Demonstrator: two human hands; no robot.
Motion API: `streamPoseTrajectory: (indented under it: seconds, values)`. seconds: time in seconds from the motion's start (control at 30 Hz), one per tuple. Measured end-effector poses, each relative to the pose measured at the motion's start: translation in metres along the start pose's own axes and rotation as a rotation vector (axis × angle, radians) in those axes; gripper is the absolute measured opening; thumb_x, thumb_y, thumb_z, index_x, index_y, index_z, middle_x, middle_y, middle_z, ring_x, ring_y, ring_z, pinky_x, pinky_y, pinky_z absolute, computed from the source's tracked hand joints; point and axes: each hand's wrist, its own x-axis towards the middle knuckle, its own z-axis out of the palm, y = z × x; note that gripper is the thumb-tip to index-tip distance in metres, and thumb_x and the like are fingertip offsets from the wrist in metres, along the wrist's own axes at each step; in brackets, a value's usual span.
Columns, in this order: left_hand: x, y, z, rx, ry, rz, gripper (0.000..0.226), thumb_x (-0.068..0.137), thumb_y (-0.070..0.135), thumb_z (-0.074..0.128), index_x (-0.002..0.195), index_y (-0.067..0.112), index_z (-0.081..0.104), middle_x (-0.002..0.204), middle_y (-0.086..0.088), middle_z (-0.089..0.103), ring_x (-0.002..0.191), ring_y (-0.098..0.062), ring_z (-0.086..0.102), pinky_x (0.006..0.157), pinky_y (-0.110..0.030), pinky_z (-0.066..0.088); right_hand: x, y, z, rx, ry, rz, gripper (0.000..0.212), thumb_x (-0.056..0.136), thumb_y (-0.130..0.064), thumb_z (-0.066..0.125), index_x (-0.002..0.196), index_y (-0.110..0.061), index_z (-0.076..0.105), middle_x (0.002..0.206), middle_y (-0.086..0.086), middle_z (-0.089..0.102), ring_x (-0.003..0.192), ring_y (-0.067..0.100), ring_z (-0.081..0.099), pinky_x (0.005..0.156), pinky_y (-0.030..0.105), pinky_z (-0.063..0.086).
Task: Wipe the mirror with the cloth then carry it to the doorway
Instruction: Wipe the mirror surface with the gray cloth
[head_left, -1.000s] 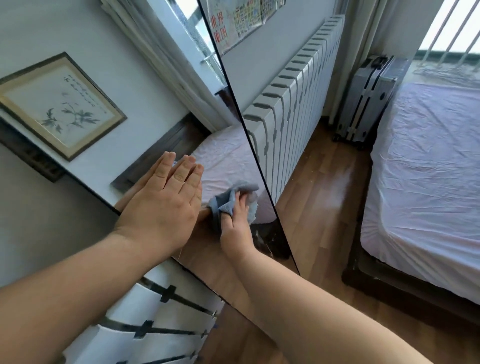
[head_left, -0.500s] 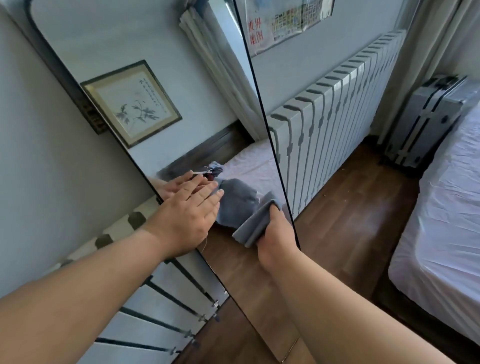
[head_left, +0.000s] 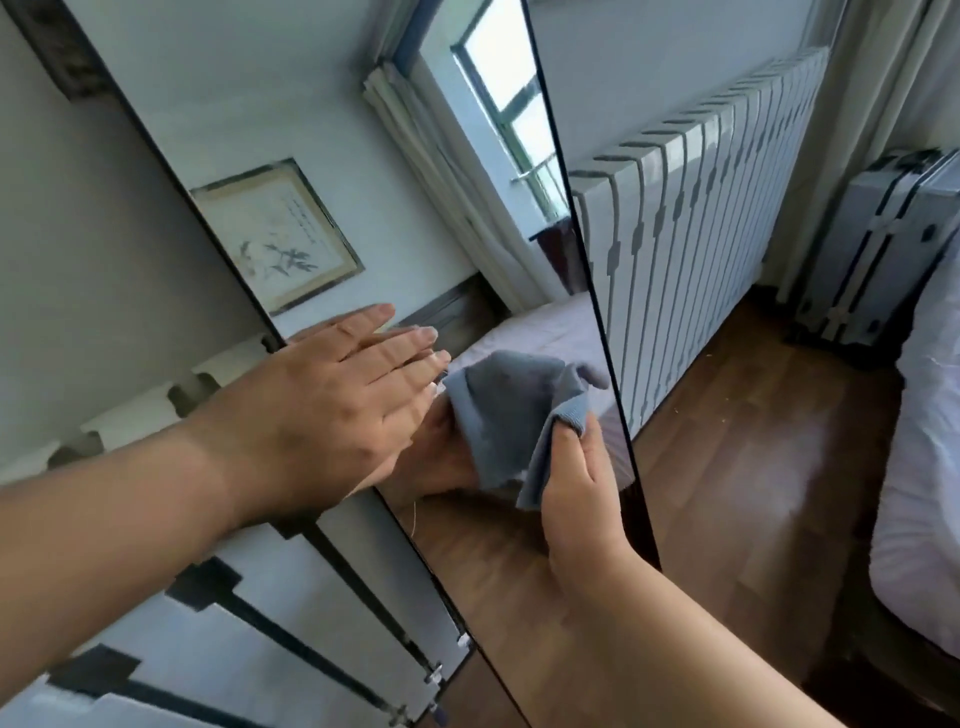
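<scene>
A tall frameless mirror (head_left: 322, 104) with a thin black edge leans against the wall and radiator. It reflects a framed picture, a window and a bed. My left hand (head_left: 332, 405) lies flat with fingers together against the mirror's left edge. My right hand (head_left: 576, 499) pinches a grey-blue cloth (head_left: 509, 410) and holds it against the glass near the mirror's right edge. Both hands' reflections show behind the cloth.
A white ribbed radiator (head_left: 691, 234) runs along the wall behind the mirror. A grey suitcase (head_left: 878, 244) stands at the far right by a curtain. A bed with a pale sheet (head_left: 924, 467) fills the right side. The floor (head_left: 753, 441) is dark wood.
The view has risen and shifted left. My right hand with the cloth has moved up the glass along the right edge, and the cloth has spread wider. My left hand stays on the mirror.
</scene>
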Motion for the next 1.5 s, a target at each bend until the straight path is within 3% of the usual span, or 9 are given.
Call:
streamPoseTrajectory:
  seconds: [0.1, 0.2, 0.43, 0.63, 0.8, 1.07, 1.23, 1.37, 1.5]
  values:
    - [-0.003, -0.003, 0.011, 0.033, -0.001, 0.089, 0.053, 0.103, 0.039, 0.06, 0.147, 0.011, 0.067, 0.163, -0.018, 0.057, 0.155, -0.039, 0.051, 0.126, -0.065, 0.04, 0.0, 0.045, 0.013, -0.403, -0.132, -0.315, 0.061, 0.107, -0.044, 0.032, 0.167, -0.04, 0.024, 0.176, -0.012, 0.025, 0.163, 0.003, 0.015, 0.134, 0.04, 0.016]
    - [0.001, -0.007, 0.016, 0.075, 0.054, 0.099, 0.051, 0.099, 0.04, 0.065, 0.143, 0.015, 0.072, 0.157, -0.013, 0.065, 0.149, -0.034, 0.059, 0.122, -0.062, 0.046, 0.001, 0.088, 0.02, -0.653, -0.092, -0.554, 0.069, 0.104, -0.044, 0.023, 0.17, -0.035, 0.004, 0.18, -0.011, -0.007, 0.163, 0.005, -0.019, 0.133, 0.039, -0.009]
    - [-0.006, 0.02, 0.022, 0.225, 0.071, 0.08, 0.054, 0.099, 0.034, 0.055, 0.145, 0.01, 0.07, 0.156, -0.013, 0.065, 0.147, -0.031, 0.061, 0.124, -0.058, 0.046, 0.007, 0.167, -0.014, -0.511, 0.101, -0.472, 0.062, 0.104, -0.037, 0.029, 0.156, -0.059, 0.003, 0.179, -0.015, 0.003, 0.162, -0.001, -0.014, 0.134, 0.044, -0.007]
    - [-0.011, 0.045, 0.036, 0.19, 0.024, 0.151, 0.055, 0.105, 0.044, 0.053, 0.15, 0.014, 0.065, 0.161, -0.011, 0.059, 0.153, -0.028, 0.055, 0.127, -0.057, 0.043, 0.007, 0.139, -0.006, -0.586, 0.011, -0.499, 0.07, 0.101, -0.044, 0.025, 0.167, -0.043, 0.005, 0.18, -0.013, -0.003, 0.162, 0.003, -0.017, 0.134, 0.047, -0.005]
    - [-0.011, 0.043, 0.037, 0.188, 0.06, 0.152, 0.053, 0.103, 0.044, 0.054, 0.145, 0.016, 0.07, 0.158, -0.009, 0.064, 0.15, -0.026, 0.058, 0.128, -0.055, 0.042, 0.01, 0.135, 0.0, -0.632, -0.01, -0.622, 0.07, 0.107, -0.026, 0.035, 0.17, -0.039, 0.008, 0.179, -0.015, -0.003, 0.162, 0.001, -0.017, 0.132, 0.037, -0.01]
    - [-0.008, 0.048, 0.044, 0.156, 0.095, 0.112, 0.054, 0.099, 0.042, 0.049, 0.137, 0.016, 0.076, 0.15, -0.007, 0.071, 0.144, -0.026, 0.064, 0.123, -0.053, 0.046, 0.025, 0.22, -0.056, -0.408, 0.305, -0.148, 0.072, 0.094, -0.043, 0.034, 0.166, -0.035, 0.027, 0.173, 0.0, 0.036, 0.163, 0.018, 0.023, 0.131, 0.056, 0.021]
    - [-0.007, 0.049, 0.046, 0.125, 0.089, 0.082, 0.053, 0.096, 0.042, 0.051, 0.132, 0.017, 0.079, 0.147, -0.007, 0.074, 0.141, -0.026, 0.067, 0.123, -0.054, 0.048, 0.019, 0.146, -0.002, -0.575, 0.125, -0.536, 0.07, 0.099, -0.034, 0.031, 0.167, -0.041, 0.017, 0.179, -0.012, 0.006, 0.165, 0.005, -0.008, 0.132, 0.04, -0.009]
    - [-0.004, 0.053, 0.045, 0.119, 0.099, 0.061, 0.051, 0.095, 0.041, 0.051, 0.126, 0.016, 0.082, 0.141, -0.007, 0.077, 0.136, -0.028, 0.071, 0.12, -0.054, 0.051, 0.02, 0.145, 0.001, -0.592, 0.048, -0.644, 0.073, 0.101, -0.023, 0.037, 0.169, -0.041, 0.016, 0.18, -0.015, 0.003, 0.164, 0.003, -0.01, 0.131, 0.036, -0.01]
    - [-0.004, 0.057, 0.045, 0.131, 0.115, 0.053, 0.051, 0.094, 0.041, 0.049, 0.122, 0.014, 0.082, 0.136, -0.009, 0.08, 0.132, -0.03, 0.073, 0.118, -0.055, 0.053, 0.034, 0.189, -0.031, -0.429, 0.258, -0.332, 0.071, 0.097, -0.039, 0.037, 0.166, -0.037, 0.027, 0.179, -0.005, 0.018, 0.166, 0.014, 0.006, 0.134, 0.054, 0.005]
